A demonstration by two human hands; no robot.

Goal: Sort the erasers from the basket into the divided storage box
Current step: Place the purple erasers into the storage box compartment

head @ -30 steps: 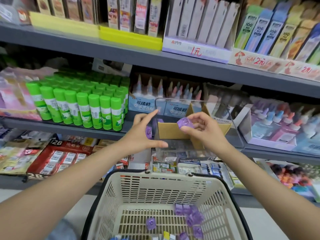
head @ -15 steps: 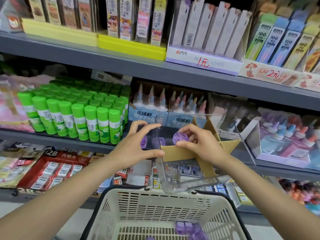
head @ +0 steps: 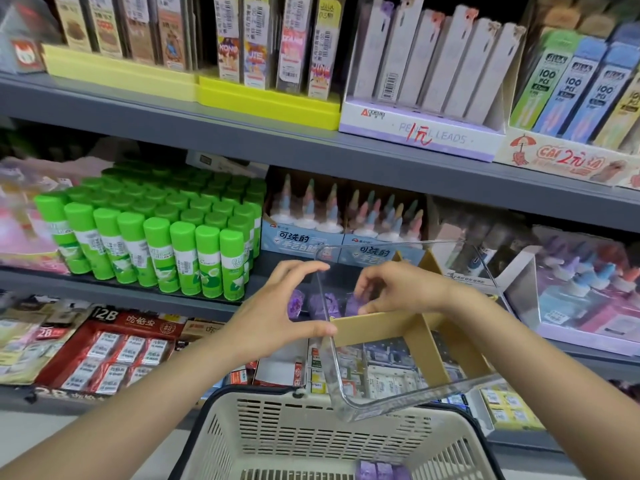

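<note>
A clear plastic storage box [head: 398, 400] with brown cardboard dividers [head: 419, 341] sits on the middle shelf, jutting out over a cream basket [head: 277, 431]. My left hand [head: 277, 317] grips the box's left wall, thumb on its rim. My right hand [head: 401, 289] reaches into the back left compartment and pinches a purple eraser [head: 353, 304] low inside it. Other purple erasers [head: 320, 304] lie beside it in that compartment. More purple erasers [head: 381, 471] lie on the basket's floor at the bottom edge of view.
Green glue sticks [head: 156, 251] stand in rows to the left on the same shelf. Boxes of glue bottles [head: 346, 233] sit right behind the storage box, another display [head: 581, 299] to its right. Red eraser packs [head: 114, 351] lie on the lower shelf.
My right hand has lowered the purple eraser from above the dividers down into the back left compartment. The view has moved closer to the shelf; the left hand keeps its hold.
</note>
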